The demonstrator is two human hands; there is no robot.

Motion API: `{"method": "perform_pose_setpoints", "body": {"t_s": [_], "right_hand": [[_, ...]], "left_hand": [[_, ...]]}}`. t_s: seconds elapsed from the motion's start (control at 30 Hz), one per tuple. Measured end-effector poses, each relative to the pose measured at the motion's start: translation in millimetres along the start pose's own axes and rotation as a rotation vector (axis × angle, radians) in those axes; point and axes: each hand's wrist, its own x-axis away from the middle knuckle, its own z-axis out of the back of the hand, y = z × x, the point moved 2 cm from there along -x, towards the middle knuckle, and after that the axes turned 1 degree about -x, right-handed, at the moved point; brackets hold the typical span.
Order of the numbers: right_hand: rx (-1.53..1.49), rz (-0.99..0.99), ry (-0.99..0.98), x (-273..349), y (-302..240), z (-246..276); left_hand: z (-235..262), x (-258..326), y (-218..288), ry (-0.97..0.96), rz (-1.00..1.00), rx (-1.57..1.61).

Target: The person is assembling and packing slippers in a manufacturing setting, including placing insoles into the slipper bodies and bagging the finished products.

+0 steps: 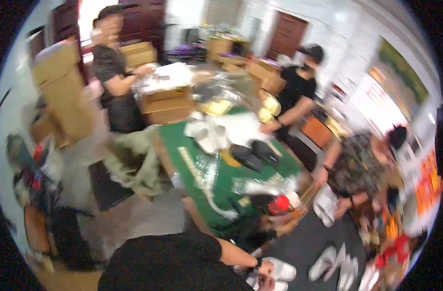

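From the black sleeve at the lower edge my left arm reaches right, with a dark band at the wrist. My left hand (265,267) is closed on a white slip-on shoe (283,269). Just below, a second white shoe (280,286) is partly cut off by the lower edge. My right hand (266,283) shows only in part beside the shoes, and blur smears its fingers. More white shoes (322,263) lie to the right on a dark surface (299,247).
A green-topped table (182,140) ahead bears white shoes, black shoes (246,157), clear plastic bags and a red object (280,204). Across it, one person handles yellowish shoes; another stands beside a cardboard box (168,104). At right, a person in camouflage holds a white shoe (325,207).
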Motion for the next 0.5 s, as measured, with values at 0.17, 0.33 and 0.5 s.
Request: {"method": "perform_pose_setpoints", "body": {"t_s": [0.17,0.33,0.5], "right_hand": [[0.042,0.071,0.104,-23,51,6],[0.104,0.037,0.159,-15,25,-6],[0.137,0.037,0.298,-1,32,4]], "left_hand": [[5,9,38,-0.389,-0.040,0.148],[26,12,61,-0.509,0.067,0.241],[4,14,65,-0.568,0.208,0.340]]}}
